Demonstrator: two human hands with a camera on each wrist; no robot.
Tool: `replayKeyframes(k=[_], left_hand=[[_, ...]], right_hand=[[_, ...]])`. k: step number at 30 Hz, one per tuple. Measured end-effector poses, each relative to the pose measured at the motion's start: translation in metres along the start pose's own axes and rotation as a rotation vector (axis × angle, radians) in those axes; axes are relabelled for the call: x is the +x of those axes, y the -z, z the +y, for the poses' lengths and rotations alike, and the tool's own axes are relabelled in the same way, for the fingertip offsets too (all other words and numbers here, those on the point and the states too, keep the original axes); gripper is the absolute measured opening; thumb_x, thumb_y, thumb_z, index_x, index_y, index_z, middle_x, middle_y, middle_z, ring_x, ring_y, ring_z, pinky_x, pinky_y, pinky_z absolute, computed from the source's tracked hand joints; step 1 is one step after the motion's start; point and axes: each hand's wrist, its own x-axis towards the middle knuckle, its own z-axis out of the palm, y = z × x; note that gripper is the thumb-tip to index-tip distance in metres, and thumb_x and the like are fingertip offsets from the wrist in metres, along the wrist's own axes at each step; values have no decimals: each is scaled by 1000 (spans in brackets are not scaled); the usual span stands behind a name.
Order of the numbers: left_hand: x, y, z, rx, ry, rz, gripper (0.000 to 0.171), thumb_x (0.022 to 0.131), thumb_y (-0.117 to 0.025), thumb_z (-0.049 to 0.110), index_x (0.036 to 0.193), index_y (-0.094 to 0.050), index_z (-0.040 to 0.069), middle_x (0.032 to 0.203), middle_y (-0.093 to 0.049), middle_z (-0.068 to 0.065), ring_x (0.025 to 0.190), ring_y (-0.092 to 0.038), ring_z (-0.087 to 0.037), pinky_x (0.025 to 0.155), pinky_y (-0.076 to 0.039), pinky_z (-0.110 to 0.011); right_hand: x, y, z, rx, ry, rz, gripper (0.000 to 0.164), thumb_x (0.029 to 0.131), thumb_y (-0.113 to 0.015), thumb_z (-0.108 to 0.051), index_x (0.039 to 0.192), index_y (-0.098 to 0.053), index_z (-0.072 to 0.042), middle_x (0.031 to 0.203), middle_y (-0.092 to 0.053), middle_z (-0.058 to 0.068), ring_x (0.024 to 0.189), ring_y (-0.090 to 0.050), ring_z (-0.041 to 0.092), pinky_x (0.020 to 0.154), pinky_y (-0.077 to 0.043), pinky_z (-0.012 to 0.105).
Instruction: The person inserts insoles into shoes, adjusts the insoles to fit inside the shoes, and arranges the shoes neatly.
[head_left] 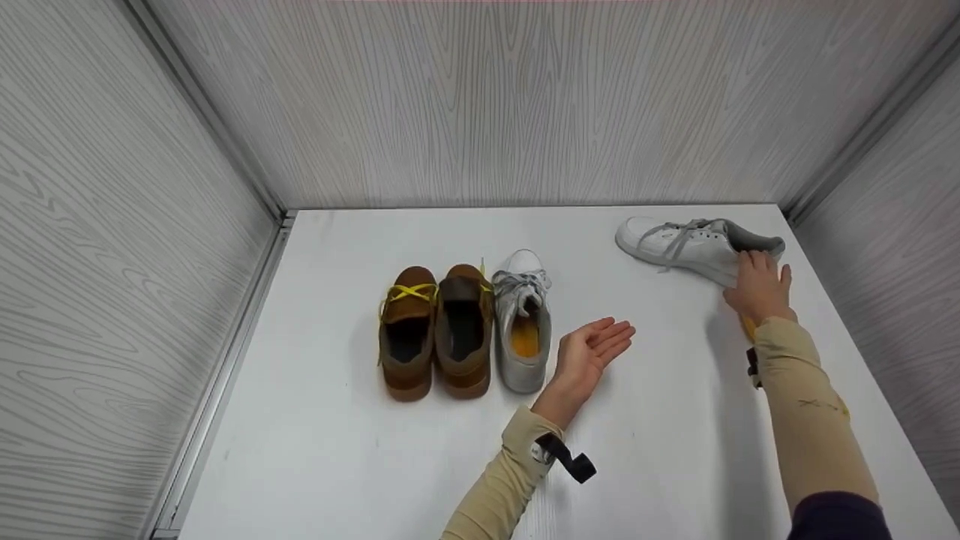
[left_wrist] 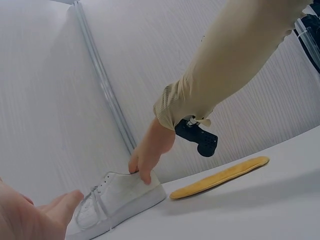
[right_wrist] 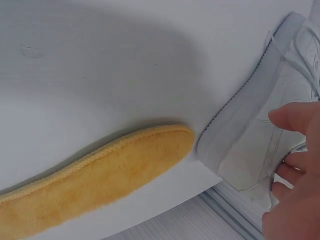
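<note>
A white sneaker (head_left: 686,244) with grey laces stands at the back right, its toe to the left. My right hand (head_left: 759,289) grips its side at the opening; in the right wrist view the fingers curl over the collar, with the thumb on the outside. Behind its heel lies a fuzzy yellow insole (right_wrist: 115,175), mostly covered by my right forearm in the head view. My left hand (head_left: 589,356) is held over the middle of the table, palm up, fingers extended and holding nothing. Left of it stands the other white sneaker (head_left: 525,375), a yellow insole inside.
Two brown shoes with yellow laces, a left one (head_left: 409,367) and a right one (head_left: 465,367), stand side by side against the left white sneaker. Pale wood-grain panels (head_left: 487,105) enclose the white table (head_left: 300,450) at the back and both sides.
</note>
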Motion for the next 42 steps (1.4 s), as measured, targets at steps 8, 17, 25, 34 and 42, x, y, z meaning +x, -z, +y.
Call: replayKeyframes(k=[8,17,25,34,42], left_hand=[[-2,-1,-3,-18,13,-13,39,100,-42,7,130,-51,-16,122,-61,-33,114,-63,-41,96,-49,-44],[-3,0,-5,-28,24,-21,40,100,-40,8,129,-53,-16,121,-61,-33,113,-63,-41,96,-49,-45],[-5,2,-5,-39,34,-38,39,101,-40,9,128,-54,-15,121,-62,-32,115,-62,-41,96,-49,-44],[-6,1,-4,-31,23,-36,39,100,-41,9,126,-56,-16,120,-62,-32,114,-62,-41,96,-49,-44],[-9,0,0,-1,28,-77,39,100,-42,10,127,-57,-14,122,-62,-30,116,-62,-39,97,-49,-43]], right_hand=[[3,-18,-5,-29,55,181,50,84,-55,-1,125,-39,21,125,-37,42,121,-32,60,110,-8,68],[3,-23,-15,-90,62,224,27,94,-45,2,112,-49,22,113,-44,41,111,-39,58,98,-26,69],[5,-19,-37,-91,93,128,22,90,-53,-2,89,-60,19,92,-55,40,85,-55,58,73,-44,68],[9,-17,-58,33,37,-62,28,86,-55,-13,62,-41,-9,62,-48,13,58,-49,31,51,-41,49],[-4,-23,-82,171,35,67,29,78,-53,-5,58,-34,-13,54,-30,-2,50,-31,18,45,-26,34]])
